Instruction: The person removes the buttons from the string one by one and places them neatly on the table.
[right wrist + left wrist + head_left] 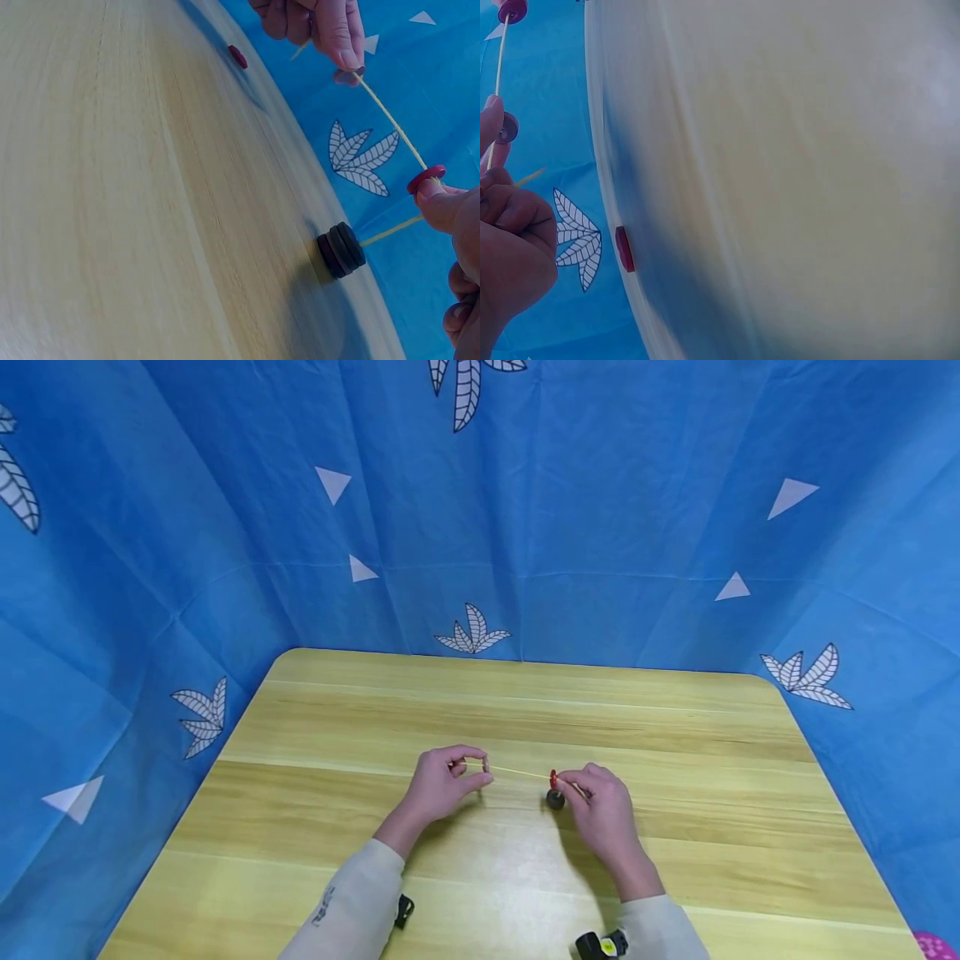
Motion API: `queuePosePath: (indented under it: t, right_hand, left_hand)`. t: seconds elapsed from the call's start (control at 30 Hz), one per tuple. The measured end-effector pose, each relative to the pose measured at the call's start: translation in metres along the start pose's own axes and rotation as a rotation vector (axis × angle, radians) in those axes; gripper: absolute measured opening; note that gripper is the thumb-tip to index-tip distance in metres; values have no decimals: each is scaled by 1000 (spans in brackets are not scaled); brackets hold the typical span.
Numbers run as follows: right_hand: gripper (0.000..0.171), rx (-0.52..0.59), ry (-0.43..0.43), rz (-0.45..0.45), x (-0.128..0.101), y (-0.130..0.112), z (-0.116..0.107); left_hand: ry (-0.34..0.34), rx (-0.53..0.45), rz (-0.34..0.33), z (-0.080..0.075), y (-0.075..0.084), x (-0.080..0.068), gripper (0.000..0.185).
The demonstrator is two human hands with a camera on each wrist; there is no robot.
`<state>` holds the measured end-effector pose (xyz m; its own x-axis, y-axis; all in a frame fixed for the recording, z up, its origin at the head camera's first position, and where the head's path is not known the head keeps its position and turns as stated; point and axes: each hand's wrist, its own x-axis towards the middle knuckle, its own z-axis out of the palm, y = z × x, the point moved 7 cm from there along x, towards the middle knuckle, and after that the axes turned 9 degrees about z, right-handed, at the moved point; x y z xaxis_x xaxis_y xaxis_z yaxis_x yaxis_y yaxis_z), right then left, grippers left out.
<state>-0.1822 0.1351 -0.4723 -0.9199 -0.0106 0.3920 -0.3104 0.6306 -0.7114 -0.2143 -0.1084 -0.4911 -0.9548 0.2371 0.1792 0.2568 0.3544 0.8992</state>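
My left hand (442, 783) pinches a small brown button (486, 764) between thumb and fingertip. A thin yellow string (519, 772) runs from it to my right hand (603, 810), which pinches the string at a red button (553, 779). Below that, a stack of dark buttons (342, 250) is threaded on the string close to the tabletop. In the left wrist view the brown button (508, 127) sits by the thumb, and the string's loose end (531, 178) pokes out beside the curled fingers.
Another red button (238, 56) lies on the wooden table (300, 827), seen in both wrist views. Blue cloth (600, 510) with white leaf prints hangs behind and beside the table. Black straps (600, 945) sit at the sleeves.
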Motion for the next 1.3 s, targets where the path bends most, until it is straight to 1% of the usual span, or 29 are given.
queuePosePath:
  t: [0.23,0.37,0.6,0.8,1.03,1.3]
  right_hand:
    - [14,-5,2,2,1,2,0]
    - [15,-11,4,-1,0,3,1]
    - [13,-5,4,3,0,2,1]
    - [14,-5,9,5,-1,2,2]
    - [14,1,2,19,-1,2,2]
    - [12,13,16,3,-2,1,0]
  left_hand:
    - [12,8,-5,-7,-2,-1,32]
    - [19,16,-21,-11,-5,-3,33]
    - [58,30,-8,-20,-9,-5,30]
    - [69,24,-14,-26,-11,-7,31]
    - [79,22,-8,-32,-10,-10,31]
    - [105,5,-31,-41,-15,-12,31]
